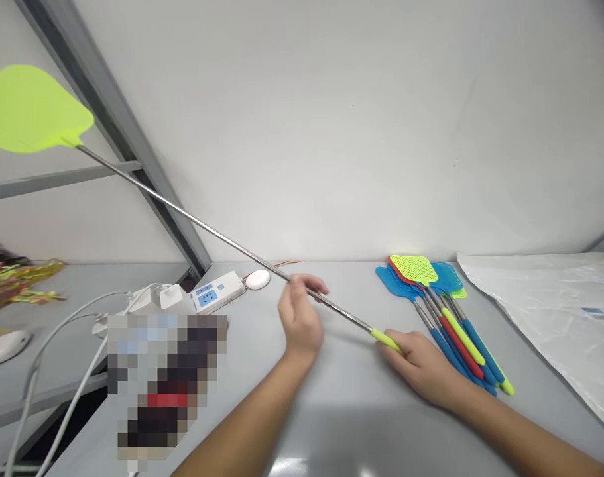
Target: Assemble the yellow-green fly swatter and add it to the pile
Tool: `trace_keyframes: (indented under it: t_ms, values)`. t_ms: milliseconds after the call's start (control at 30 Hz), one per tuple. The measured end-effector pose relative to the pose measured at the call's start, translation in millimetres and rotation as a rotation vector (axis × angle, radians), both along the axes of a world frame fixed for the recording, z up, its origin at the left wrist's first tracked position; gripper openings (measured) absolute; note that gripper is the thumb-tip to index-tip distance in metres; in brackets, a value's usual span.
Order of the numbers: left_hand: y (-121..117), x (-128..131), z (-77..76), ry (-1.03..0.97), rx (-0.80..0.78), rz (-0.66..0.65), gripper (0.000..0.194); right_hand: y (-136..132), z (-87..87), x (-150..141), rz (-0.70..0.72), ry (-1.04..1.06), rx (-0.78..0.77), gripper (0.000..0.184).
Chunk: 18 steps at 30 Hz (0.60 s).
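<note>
Fingers of the right hand (421, 368): closed round the lime-green handle (385, 340) of one long fly swatter with slim silver metal rod (197, 220) and lime-green flat head (30, 109), held aslant above the grey counter (346, 424), head upper left. Fingers of the left hand (302, 328): curled about the rod. Beside the right hand: blue, red and lime-green fly swatters (445, 320), piled. Far right: white plastic sheet (545, 298).
</note>
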<state>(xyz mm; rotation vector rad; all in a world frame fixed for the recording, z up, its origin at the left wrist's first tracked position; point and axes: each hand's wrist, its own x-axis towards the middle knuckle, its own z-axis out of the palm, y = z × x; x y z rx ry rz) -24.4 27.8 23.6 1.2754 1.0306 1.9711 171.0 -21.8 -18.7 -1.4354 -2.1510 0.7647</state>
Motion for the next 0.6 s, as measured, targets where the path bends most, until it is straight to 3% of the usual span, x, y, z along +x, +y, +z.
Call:
trace_keyframes:
  t_ms: [100, 233, 433, 600]
  values:
    - [15.0, -14.7, 8.5, -0.144, 0.068, 0.124, 0.043, -0.2, -0.5, -0.1, 0.008, -0.043, 0.008, 0.032]
    - [19.4, -19.9, 12.7, -0.145, 0.074, 0.151, 0.044, -0.8, -2.5, 1.5, 0.011, -0.088, 0.012, 0.030]
    - [5.8, -6.0, 5.3, -0.094, 0.015, 0.029, 0.044, -1.5, -2.7, 2.2, -0.015, -0.112, 0.024, 0.028]
    - [-10.2, 10.5, -7.1, -0.046, -0.079, -0.170, 0.045, -1.5, -2.1, 1.0, -0.041, -0.075, 0.013, 0.028]
